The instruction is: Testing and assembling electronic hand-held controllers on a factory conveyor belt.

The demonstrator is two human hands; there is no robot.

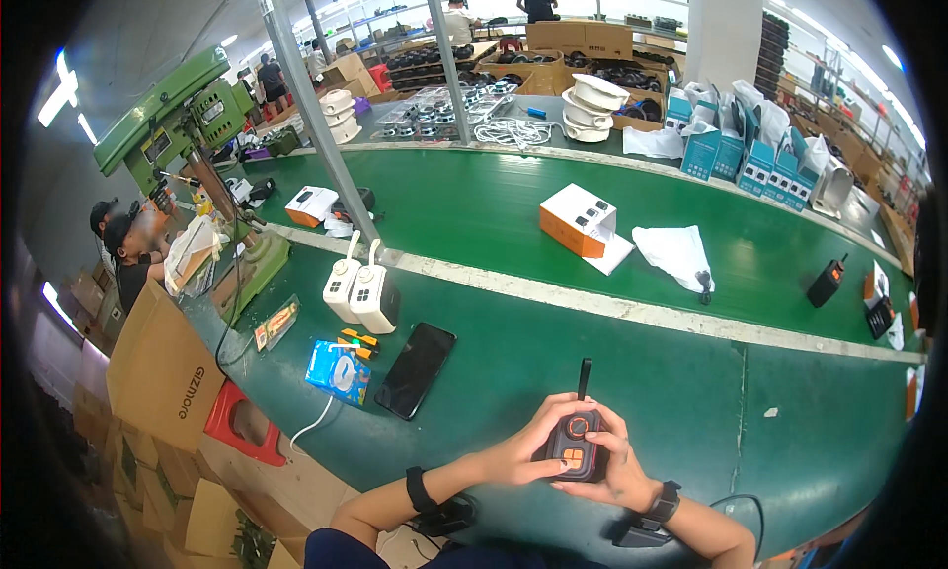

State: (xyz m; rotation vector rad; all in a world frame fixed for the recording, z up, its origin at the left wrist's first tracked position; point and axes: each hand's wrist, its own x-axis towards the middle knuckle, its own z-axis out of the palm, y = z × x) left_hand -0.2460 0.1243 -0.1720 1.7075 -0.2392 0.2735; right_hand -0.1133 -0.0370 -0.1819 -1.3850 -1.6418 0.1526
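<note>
Both of my hands are wrapped round a small black box-shaped device point(576, 441) with a round orange-ringed dial, orange buttons and a black strap loop pointing away from me. My left hand point(521, 452) grips its left side, with the thumb on the orange buttons. On the other side, my right hand point(622, 468) curls round the device, its thumb near the dial. The device's underside is hidden by my fingers. To the left on the green table point(671, 411) lie a black smartphone point(416, 370) and a blue box point(338, 370). Two white devices point(360, 290) with strap loops stand behind them.
Beyond a pale rail, a green conveyor belt point(444, 199) carries an orange-and-white carton point(578, 221), a white pouch point(674, 255) and a black device point(827, 282). A green drill press point(178, 115) stands at left. Teal boxes point(731, 149) line the far side. Other people are in the background.
</note>
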